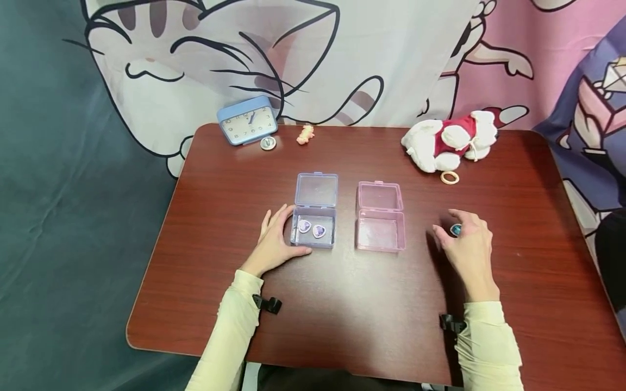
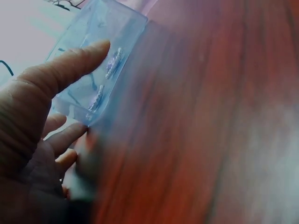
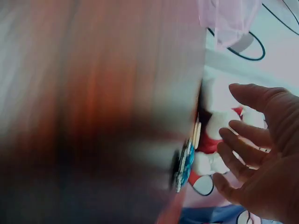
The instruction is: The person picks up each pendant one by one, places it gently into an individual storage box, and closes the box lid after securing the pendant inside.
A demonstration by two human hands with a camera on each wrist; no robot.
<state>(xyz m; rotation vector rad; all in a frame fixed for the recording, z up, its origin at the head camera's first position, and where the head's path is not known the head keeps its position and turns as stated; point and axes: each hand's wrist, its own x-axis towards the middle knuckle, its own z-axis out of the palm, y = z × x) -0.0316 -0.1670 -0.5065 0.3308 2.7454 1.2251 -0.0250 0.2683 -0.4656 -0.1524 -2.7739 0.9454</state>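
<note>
Looking down, saw a big wide cat cloth (image 1: 391, 49) across the back. Saw a brown wooden table (image 1: 313, 320) in front of it, and two pale sleeves (image 1: 225, 331) coming in from the near side. Found a soft white toy (image 1: 456, 140) in red clothes, lying at the back right of the table.

Spotted the left hand (image 1: 276, 244) at the near left corner of a clear blue box (image 1: 318, 214), with fingers along the left side and thumb by the front wall. Saw a wide gap between that thumb and those fingers, spread and not pinching. Spotted the right hand (image 1: 468, 236) well off to the right, with thumb and fingers spread too.

Found a blue clock (image 1: 249, 122) at the back left. Found the blue box near the middle of the table, lid flipped open, and a clear pink box (image 1: 381, 231) just to its right, open too.

Saw a little peach figure (image 1: 305, 134) beside the clock, a pale ring (image 1: 449, 177) just in front of the toy, and a round silver thing (image 1: 268, 143) just in front of the clock.

Saw two purple heart gems (image 1: 319, 231) side by side inside the blue box. Saw a blue-green gem (image 1: 456, 230) between the right thumb and fingers, from above. Could not tell about any touch.
</note>
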